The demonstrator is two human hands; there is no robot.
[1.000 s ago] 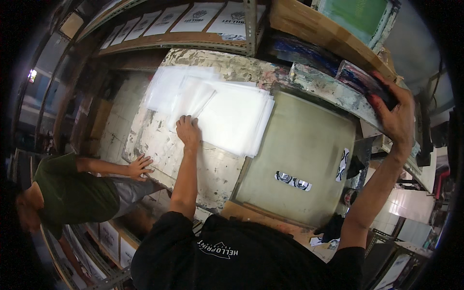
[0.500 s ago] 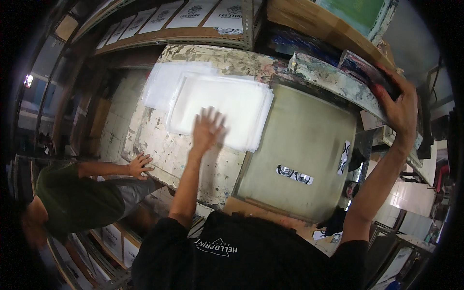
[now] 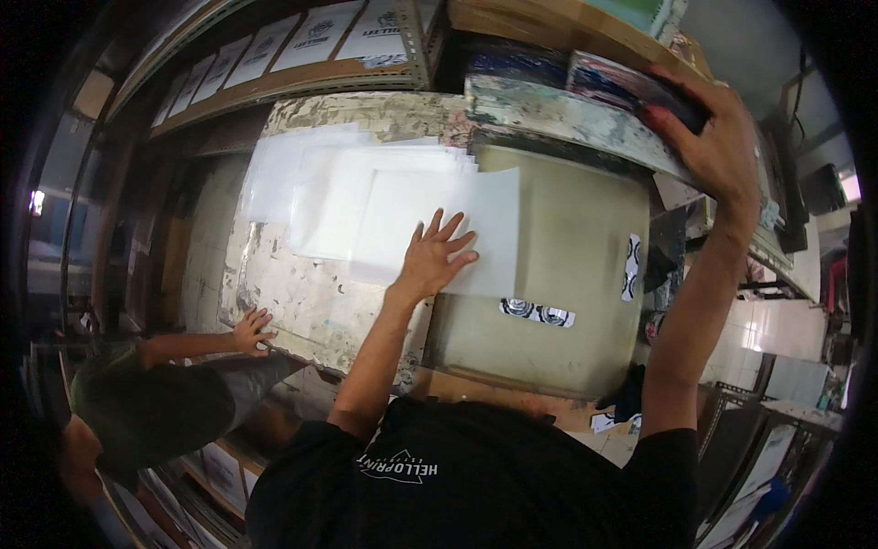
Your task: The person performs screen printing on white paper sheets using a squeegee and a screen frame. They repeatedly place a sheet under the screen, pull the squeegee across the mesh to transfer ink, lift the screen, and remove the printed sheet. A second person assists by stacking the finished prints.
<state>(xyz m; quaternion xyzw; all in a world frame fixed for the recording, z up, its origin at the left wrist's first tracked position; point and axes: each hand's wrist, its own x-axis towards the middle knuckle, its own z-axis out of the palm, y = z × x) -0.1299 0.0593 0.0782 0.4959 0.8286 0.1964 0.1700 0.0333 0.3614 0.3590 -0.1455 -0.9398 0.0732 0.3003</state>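
My left hand (image 3: 434, 258) lies with fingers spread on a white paper sheet (image 3: 494, 206). The sheet overlaps the loose stack of white sheets (image 3: 320, 197) and reaches over the greyish-green flat board (image 3: 567, 224). At the upper right, my right hand (image 3: 718, 137) is closed around the end of an ink-stained squeegee (image 3: 615, 80), with red on its thumb. Below the squeegee runs a paint-spattered bar (image 3: 549, 119). A patterned black-and-white strip (image 3: 538, 313) lies on the board near the sheet's lower edge, and another (image 3: 631, 267) sits at the board's right side.
A paint-flecked worktable (image 3: 302, 306) carries the stack. At left, a co-worker in a green shirt (image 3: 119, 393) rests a hand (image 3: 250, 331) on the table edge. A metal shelf (image 3: 274, 82) with printed white sheets stands at the back. A brown taped frame edge (image 3: 585, 23) crosses the top.
My left hand has moved right, and a white sheet has slid off the stack partly onto the board. The right hand keeps its grip. The whole view has shifted slightly.
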